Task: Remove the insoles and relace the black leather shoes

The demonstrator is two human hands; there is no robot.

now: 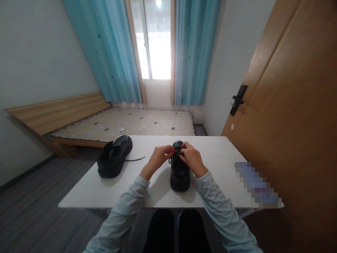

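A black lace-up shoe (pixel 180 181) stands upright on the white table in front of me, its heel toward me and its toe pointing away. My left hand (pixel 163 154) is at the left side of its lacing, thumb and fingers pinched on the dark shoelace (pixel 170 160). From the right, my right hand (pixel 191 156) closes on the lacing too, its fingertips near those of the left. The fingers cover part of the laces, so how they cross is hard to see. Another black shoe (pixel 112 161) rests at the table's left, a loose lace trailing from it to the right.
Under both shoes is a white table (pixel 210 189). A blurred, pixelated bluish item (pixel 256 182) lies at its right edge. Behind stands a bed (pixel 142 121) with a small white device (pixel 121 130) on it. A wooden door (pixel 292 105) is close on the right.
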